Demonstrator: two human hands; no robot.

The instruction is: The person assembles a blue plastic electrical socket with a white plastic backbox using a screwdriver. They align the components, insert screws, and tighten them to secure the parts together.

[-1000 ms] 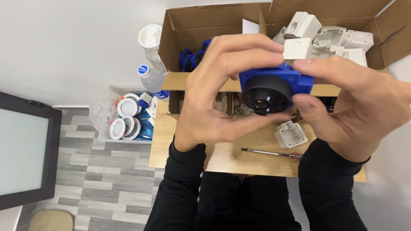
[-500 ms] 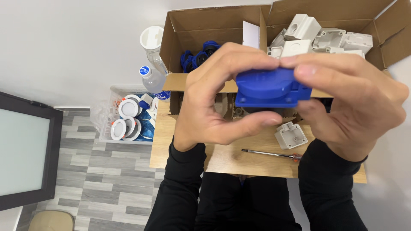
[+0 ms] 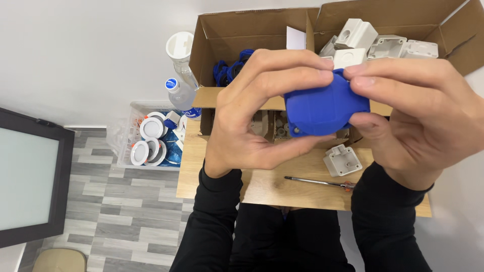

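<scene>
You've got the blue part (image 3: 325, 108) pinched between both hands, held up in front of you over the table (image 3: 302, 189). Your L hand (image 3: 257, 116) wraps it from the left: fingers curled over the top edge, thumb under the bottom, closed on it. Your R hand (image 3: 413, 118) takes the right side, fingertips on the top corner, thumb at the lower right edge, also closed on it. The part's smooth rounded back faces the camera; a small screw hole shows at its lower left corner.

Below the part, on the wood table, a small white box (image 3: 343, 160) sits w/ a screwdriver (image 3: 317, 182) lying just in front of it, near your R wrist. Behind your hands there are two open cartons: the left one (image 3: 237, 35) has more blue parts (image 3: 229, 68) inside, the right one (image 3: 403, 20) holds white housings (image 3: 388, 44). Left of the table, a clear bin (image 3: 126, 151) on the floor holds round white fittings (image 3: 151, 128), w/ a bottle (image 3: 179, 93) just beside it. A dark-framed panel (image 3: 27, 181) stands at far left.
</scene>
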